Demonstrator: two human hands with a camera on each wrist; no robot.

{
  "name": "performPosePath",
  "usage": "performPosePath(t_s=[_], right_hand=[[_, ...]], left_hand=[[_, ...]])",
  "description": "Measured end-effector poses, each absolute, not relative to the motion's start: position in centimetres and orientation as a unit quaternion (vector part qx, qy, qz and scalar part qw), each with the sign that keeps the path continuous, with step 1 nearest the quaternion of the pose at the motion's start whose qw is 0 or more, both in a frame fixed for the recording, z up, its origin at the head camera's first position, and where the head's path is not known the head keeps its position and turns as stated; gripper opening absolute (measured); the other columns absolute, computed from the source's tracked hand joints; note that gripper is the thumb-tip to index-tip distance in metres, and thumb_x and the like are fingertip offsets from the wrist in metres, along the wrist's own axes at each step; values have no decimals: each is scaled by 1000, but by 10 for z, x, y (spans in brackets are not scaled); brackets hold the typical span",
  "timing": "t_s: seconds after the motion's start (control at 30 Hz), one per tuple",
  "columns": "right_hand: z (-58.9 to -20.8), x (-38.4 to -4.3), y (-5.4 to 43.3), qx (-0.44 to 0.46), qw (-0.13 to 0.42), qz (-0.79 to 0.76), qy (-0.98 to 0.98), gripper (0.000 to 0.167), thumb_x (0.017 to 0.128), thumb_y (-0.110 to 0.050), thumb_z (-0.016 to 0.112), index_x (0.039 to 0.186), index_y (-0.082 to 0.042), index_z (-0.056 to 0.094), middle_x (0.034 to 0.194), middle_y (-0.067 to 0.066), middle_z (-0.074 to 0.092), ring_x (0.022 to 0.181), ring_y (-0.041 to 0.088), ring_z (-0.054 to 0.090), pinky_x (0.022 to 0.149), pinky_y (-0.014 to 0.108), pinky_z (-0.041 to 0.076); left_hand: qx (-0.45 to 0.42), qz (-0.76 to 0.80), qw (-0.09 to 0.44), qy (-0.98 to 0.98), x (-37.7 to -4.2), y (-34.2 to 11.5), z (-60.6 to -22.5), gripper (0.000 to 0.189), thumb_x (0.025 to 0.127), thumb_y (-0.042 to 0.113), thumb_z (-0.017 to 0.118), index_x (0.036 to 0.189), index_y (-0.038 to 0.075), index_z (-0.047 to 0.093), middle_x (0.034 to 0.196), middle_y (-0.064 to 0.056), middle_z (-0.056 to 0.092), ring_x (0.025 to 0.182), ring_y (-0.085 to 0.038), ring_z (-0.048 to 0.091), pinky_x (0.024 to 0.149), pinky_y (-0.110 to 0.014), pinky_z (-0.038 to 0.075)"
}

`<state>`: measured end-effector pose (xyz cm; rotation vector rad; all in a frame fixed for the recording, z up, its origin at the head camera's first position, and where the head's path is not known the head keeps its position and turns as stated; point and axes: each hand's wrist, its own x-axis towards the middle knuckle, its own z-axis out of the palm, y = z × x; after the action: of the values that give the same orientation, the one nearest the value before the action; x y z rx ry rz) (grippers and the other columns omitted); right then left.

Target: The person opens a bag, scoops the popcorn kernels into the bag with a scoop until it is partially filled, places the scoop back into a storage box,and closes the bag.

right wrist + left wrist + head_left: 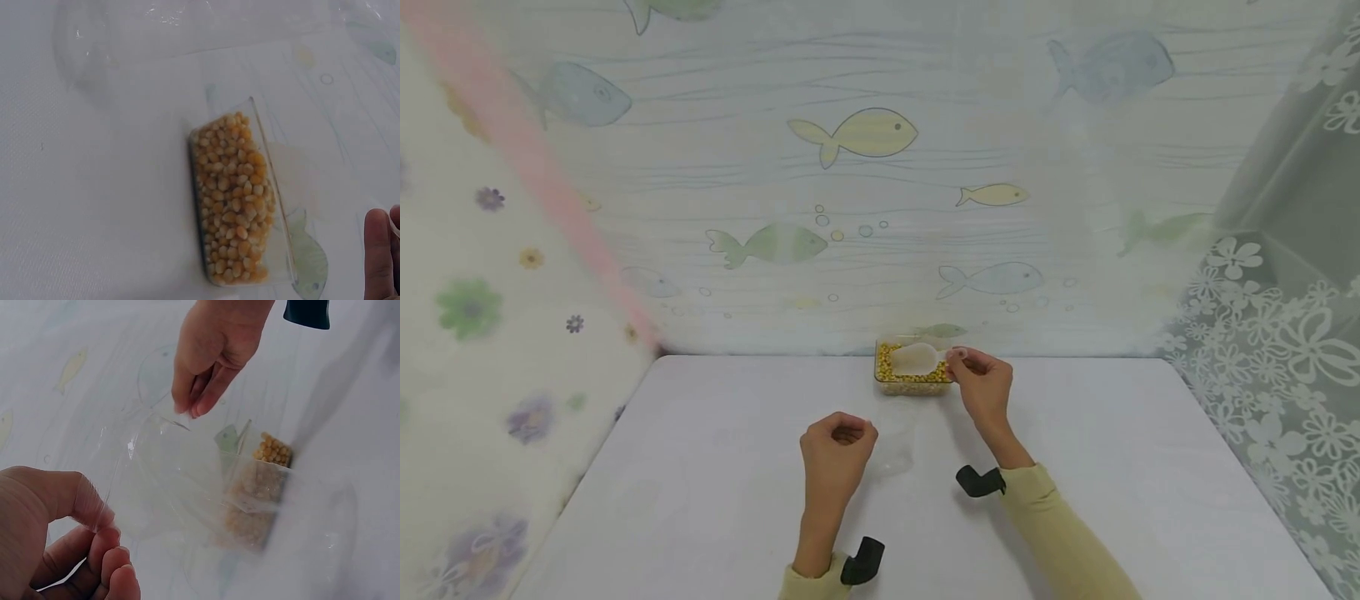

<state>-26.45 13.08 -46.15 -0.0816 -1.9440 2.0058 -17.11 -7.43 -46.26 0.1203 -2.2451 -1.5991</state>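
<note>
My left hand (837, 454) pinches the edge of a clear plastic bag (165, 481) between thumb and fingertips. The bag spreads out from those fingers in the left wrist view and hangs just above the table in the head view. Farther forward, my right hand (987, 390) pinches the handle of a white scoop (916, 360). The scoop's bowl overlaps the top of a clear rectangular container (913, 389) filled with yellow corn kernels (234, 206). Only the fingertips (378, 250) of my right hand show at the edge of the right wrist view.
A white table (700, 450) lies under both hands. The container stands at its far edge, close to a backdrop (880, 75) printed with fish. Flowered cloth (467, 392) hangs on the left, and a lace-patterned curtain (1292, 367) on the right.
</note>
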Motion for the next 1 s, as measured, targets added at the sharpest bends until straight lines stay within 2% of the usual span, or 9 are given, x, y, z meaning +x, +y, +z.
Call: performPosePath(t_s=[0.1,0.33,0.77,1.0], right_hand=[[-472,-271,132,-30,175,710,-681,21,92,-2,72,106,13,72,97,31,72,72,16,75,74,34,61],[-479,-275,132,-24,195,701,-685,18,92,-5,74,101,10,75,94,29,73,74,27,75,69,31,62],[-478,-276,133,-18,212,694,-687,14,92,-4,73,97,8,76,88,25,74,68,20,74,65,30,62],[-478,-274,131,-26,205,692,-692,16,92,-6,73,99,7,76,90,24,74,74,31,75,67,33,62]], left_hand=[[34,-561,198,-803,-171,-74,-461,12,81,-1,74,72,6,72,64,-2,65,57,-11,59,55,-22,51],[31,-551,203,-809,-171,-74,-459,12,81,-1,74,72,6,71,64,-1,65,56,-10,59,55,-22,51],[44,-553,209,-806,-171,-78,-459,11,80,-1,74,72,6,72,63,-1,65,55,-11,60,54,-23,51],[53,-551,198,-809,-169,-80,-460,11,81,3,75,72,9,72,64,2,65,56,-11,60,55,-24,52]])
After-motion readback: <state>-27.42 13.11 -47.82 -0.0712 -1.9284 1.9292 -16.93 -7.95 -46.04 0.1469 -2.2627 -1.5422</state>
